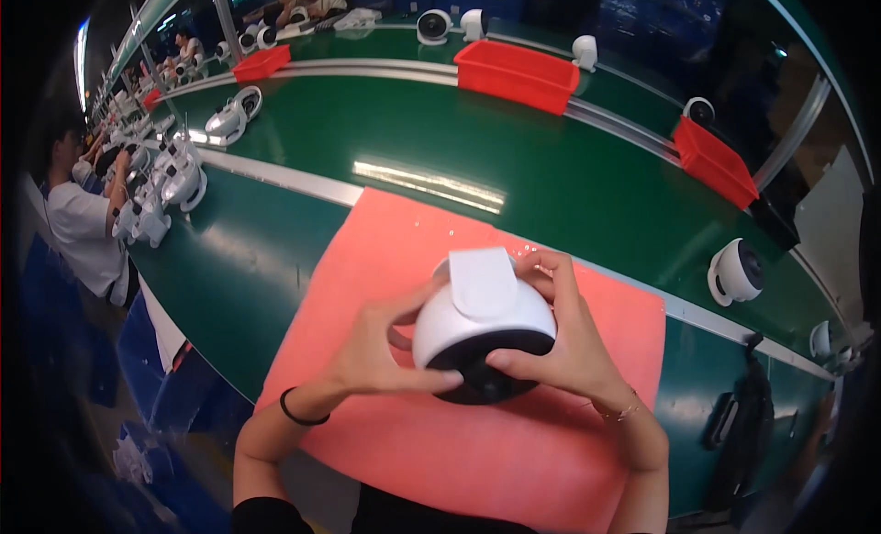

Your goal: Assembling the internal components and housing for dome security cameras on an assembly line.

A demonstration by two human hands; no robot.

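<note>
White round camera (484,328) is pinched between both grips: left hand (381,355) at 9 o'clock, right hand (555,337) at 3; flat bracket points 12.

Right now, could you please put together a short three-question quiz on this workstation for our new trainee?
1. True or false: both hands grip the round white camera over the pink mat.
2. Multiple choice: what colour are the open bins along the far side of the green conveyor? A) blue B) red C) yellow
3. Fill in: a second white camera stands on the belt to the person's ____.

Key: 1 true; 2 B; 3 right.
</note>
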